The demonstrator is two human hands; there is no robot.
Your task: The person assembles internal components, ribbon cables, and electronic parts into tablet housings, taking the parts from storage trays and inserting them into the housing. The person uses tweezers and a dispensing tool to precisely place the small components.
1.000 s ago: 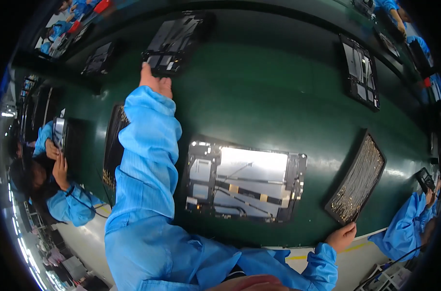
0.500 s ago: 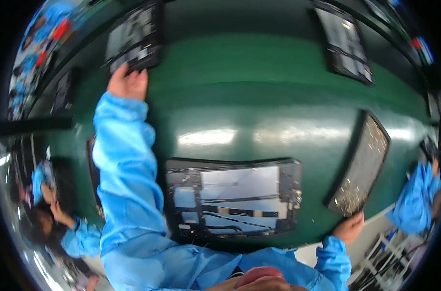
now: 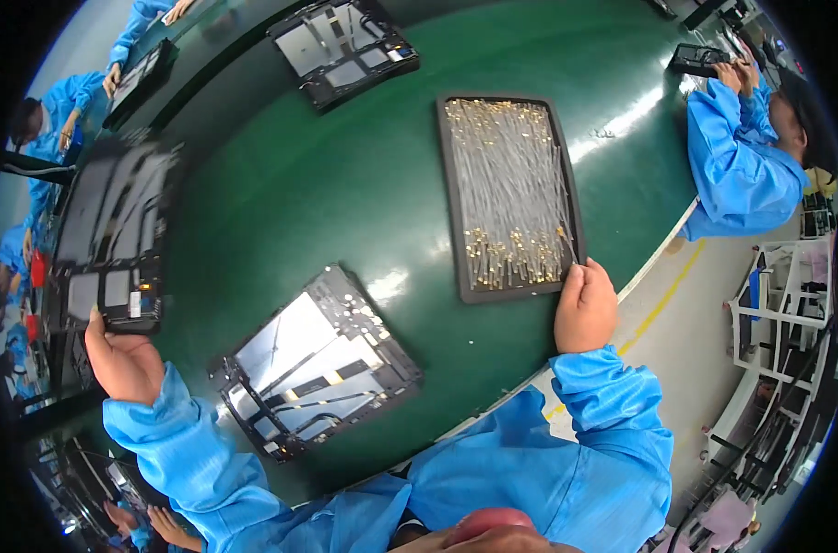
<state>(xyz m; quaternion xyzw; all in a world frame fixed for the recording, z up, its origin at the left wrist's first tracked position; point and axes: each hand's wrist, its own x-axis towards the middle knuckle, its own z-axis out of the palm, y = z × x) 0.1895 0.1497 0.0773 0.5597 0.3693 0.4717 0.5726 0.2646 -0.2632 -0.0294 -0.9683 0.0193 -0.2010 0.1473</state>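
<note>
At the left, my left hand (image 3: 129, 364) grips the near edge of an opened tablet (image 3: 115, 249), thumb on top. That tablet is black with grey panels and is somewhat blurred. My right hand (image 3: 587, 309) is closed at the near right corner of a black tray (image 3: 465, 293), and a thin grey cable (image 3: 569, 244) runs into its fingertips. Many more such cables with gold-coloured ends fill the tray. In front of me, between my hands, a second opened tablet (image 3: 318, 364) lies at an angle, its grey panels and black strips showing.
Another opened tablet (image 3: 345, 51) rests at the far side of the green table (image 3: 299, 203). Co-workers in blue sleeves sit at the right (image 3: 742, 157) and along the left. A white metal rack (image 3: 778, 313) stands on the floor at the right.
The view has turned, so tray and tablets appear shifted. My left hand, at the far tablet's edge before, now grips it nearer to me. A cable now shows at my right fingertips.
</note>
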